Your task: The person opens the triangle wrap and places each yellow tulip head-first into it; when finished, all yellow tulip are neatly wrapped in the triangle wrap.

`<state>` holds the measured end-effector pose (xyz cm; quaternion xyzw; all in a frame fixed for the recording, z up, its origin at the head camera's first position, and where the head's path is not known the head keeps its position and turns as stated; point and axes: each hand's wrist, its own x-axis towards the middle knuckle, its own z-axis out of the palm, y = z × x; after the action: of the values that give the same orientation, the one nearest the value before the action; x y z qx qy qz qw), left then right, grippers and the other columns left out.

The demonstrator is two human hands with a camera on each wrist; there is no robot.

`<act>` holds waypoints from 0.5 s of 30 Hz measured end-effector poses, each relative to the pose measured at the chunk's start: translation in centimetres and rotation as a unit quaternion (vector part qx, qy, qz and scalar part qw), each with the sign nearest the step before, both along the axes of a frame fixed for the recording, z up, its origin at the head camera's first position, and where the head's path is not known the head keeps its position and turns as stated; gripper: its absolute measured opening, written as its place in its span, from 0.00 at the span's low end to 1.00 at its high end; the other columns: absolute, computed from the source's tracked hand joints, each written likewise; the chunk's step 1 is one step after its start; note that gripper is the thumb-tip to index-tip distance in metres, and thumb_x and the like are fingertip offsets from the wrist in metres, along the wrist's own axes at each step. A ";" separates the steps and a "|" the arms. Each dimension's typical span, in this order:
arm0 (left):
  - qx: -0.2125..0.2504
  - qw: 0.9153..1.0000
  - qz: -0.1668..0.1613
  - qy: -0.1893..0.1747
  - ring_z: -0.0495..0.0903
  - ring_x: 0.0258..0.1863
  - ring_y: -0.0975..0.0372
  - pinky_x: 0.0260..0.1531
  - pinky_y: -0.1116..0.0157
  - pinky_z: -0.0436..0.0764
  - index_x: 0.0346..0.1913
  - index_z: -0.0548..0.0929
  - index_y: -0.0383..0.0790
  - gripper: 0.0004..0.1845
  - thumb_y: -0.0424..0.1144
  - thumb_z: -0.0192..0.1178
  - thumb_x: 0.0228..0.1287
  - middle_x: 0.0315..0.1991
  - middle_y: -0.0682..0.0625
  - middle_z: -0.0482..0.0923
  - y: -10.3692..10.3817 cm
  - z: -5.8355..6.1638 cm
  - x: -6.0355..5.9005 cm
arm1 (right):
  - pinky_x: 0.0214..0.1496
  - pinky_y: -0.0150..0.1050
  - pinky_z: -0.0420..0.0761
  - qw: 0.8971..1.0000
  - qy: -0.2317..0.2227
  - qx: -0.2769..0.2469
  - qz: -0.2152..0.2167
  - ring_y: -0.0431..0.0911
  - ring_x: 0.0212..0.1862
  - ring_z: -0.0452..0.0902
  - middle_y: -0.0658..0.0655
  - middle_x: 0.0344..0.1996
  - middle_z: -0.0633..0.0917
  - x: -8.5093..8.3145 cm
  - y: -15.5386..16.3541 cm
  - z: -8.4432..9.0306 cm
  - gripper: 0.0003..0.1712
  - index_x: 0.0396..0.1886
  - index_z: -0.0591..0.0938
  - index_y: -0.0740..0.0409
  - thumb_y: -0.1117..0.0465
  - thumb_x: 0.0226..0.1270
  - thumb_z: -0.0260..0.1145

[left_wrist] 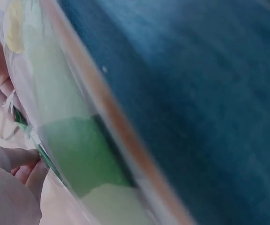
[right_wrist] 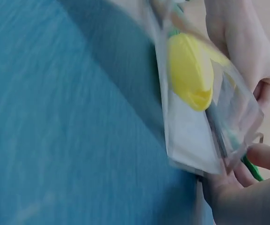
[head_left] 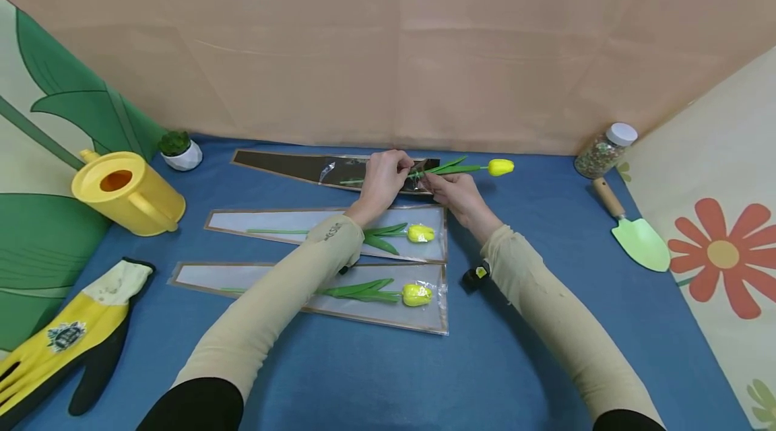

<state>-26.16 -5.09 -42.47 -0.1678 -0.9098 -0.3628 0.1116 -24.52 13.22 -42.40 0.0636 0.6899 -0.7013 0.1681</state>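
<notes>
A yellow tulip [head_left: 500, 166] lies at the back of the blue table [head_left: 533, 323], its head outside a clear sleeve [head_left: 291, 167] and its stem partly inside. My left hand [head_left: 383, 182] pinches the sleeve's open end; its fingers [left_wrist: 18, 159] show beside the green stem [left_wrist: 22, 124]. Just right of it, my right hand [head_left: 457, 194] pinches the stem, and its fingers [right_wrist: 263, 157] close over the stem [right_wrist: 251, 168] in the right wrist view. Nearer me lie two sleeved tulips [head_left: 419, 234] [head_left: 417, 294]; one [right_wrist: 191, 70] fills the right wrist view.
A yellow watering can [head_left: 127, 192] and a small potted plant [head_left: 178, 150] stand at the left. A yellow-and-black glove [head_left: 67, 343] lies front left. At the right are a jar [head_left: 605, 149] and a green trowel [head_left: 636, 236]. Paper walls close in the back and sides.
</notes>
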 end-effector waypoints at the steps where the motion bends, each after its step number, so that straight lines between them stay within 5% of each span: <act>1: 0.001 1.000 -0.001 0.001 0.89 0.42 0.54 0.44 0.60 0.86 0.47 0.92 0.33 0.06 0.27 0.65 0.76 0.44 0.42 0.90 0.0 0.0 0.0 | 0.70 0.44 0.78 1.000 0.002 -0.001 0.008 0.52 0.66 0.82 0.68 0.63 0.84 0.1 0.1 0.1 0.25 0.69 0.79 0.73 0.59 0.86 0.62; 5: 0.003 1.000 -0.002 0.001 0.89 0.41 0.54 0.43 0.59 0.86 0.47 0.92 0.33 0.06 0.27 0.65 0.76 0.44 0.42 0.90 0.1 -0.1 0.0 | 0.74 0.48 0.73 1.000 0.009 -0.006 0.026 0.59 0.72 0.74 0.73 0.68 0.78 0.3 0.4 0.2 0.25 0.71 0.76 0.75 0.61 0.87 0.59; 15: -0.009 1.000 0.007 -0.006 0.89 0.41 0.55 0.43 0.61 0.86 0.47 0.93 0.34 0.07 0.27 0.66 0.75 0.43 0.43 0.91 0.3 -0.5 -0.1 | 0.71 0.46 0.77 0.999 0.014 0.025 0.028 0.56 0.71 0.77 0.70 0.66 0.81 0.7 0.5 0.3 0.23 0.70 0.79 0.71 0.61 0.86 0.60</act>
<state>-26.21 -4.77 -42.94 -0.1601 -0.9149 -0.3548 0.1072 -23.86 13.67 -42.10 0.0390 0.7108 -0.6798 0.1763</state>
